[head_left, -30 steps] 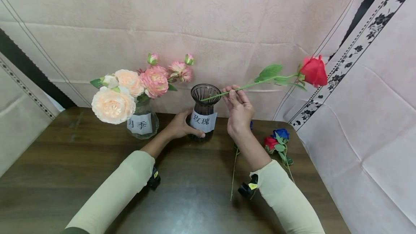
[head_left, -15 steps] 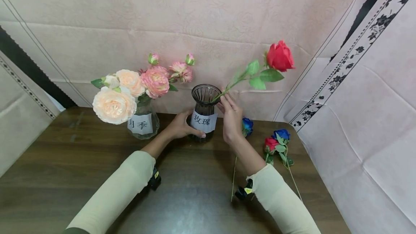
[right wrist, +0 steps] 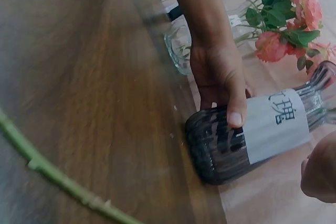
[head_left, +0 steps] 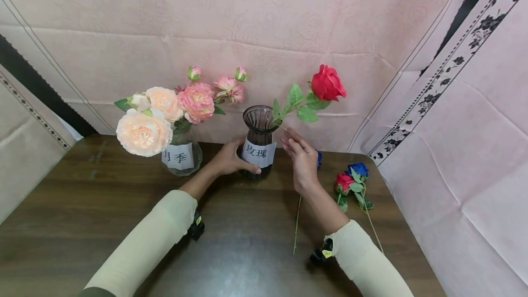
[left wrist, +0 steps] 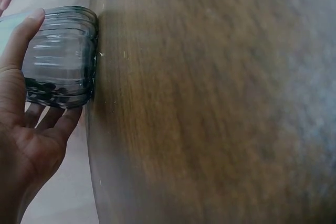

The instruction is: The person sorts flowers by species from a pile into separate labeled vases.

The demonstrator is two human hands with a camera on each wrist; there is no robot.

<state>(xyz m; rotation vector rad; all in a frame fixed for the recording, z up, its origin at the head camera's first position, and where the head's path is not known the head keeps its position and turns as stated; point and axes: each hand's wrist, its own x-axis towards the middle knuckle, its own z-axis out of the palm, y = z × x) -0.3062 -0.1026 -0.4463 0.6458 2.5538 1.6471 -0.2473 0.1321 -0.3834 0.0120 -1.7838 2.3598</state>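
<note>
A dark glass vase [head_left: 257, 137] with a white paper label stands near the back of the table. My left hand [head_left: 229, 159] grips its lower body from the left, thumb across the front, as the left wrist view also shows round the glass [left wrist: 60, 51]. A red rose [head_left: 327, 83] leans out of the vase's mouth to the right, its leaves [head_left: 306, 113] at and above the rim. My right hand [head_left: 303, 159] is just right of the vase, fingers loosely bent below the rose's leaves with nothing between them. Its fingertips are close to the rim.
Left of the vase stands a clear glass vase [head_left: 181, 155] with a label, holding peach [head_left: 144, 133] and pink flowers [head_left: 197, 103]. On the table at right lie a red rose [head_left: 343, 181] and a blue rose [head_left: 357, 170]. Another blue rose [head_left: 319, 160] is partly hidden behind my right hand.
The red rose has swung left and its stem has sunk into the dark vase. My right hand has let go of the stem and drawn back slightly right. My left hand stays on the vase.
</note>
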